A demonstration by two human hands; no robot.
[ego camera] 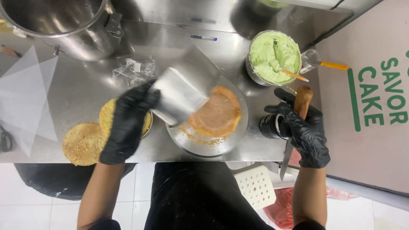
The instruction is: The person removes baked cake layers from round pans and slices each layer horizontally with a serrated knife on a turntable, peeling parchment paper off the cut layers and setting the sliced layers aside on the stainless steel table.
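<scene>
My left hand [128, 123] has its fingers clamped on a metal ring mould [183, 87], tilted over the cake layer [219, 113] on the round turntable [204, 147]. My right hand [304, 132] grips a wooden-handled knife [303, 100] — blade down — beside a dark jar [269, 126] on the steel surface [76, 89].

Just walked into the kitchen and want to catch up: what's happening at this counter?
A person in black gloves is working at a steel counter. The left hand holds a metal ring mould tilted above a round sponge layer on a turntable, with crumbs around it. The right hand grips a wooden-handled knife, blade pointing down past the counter edge. A bowl of green cream stands behind, and two more sponge rounds lie to the left.
</scene>
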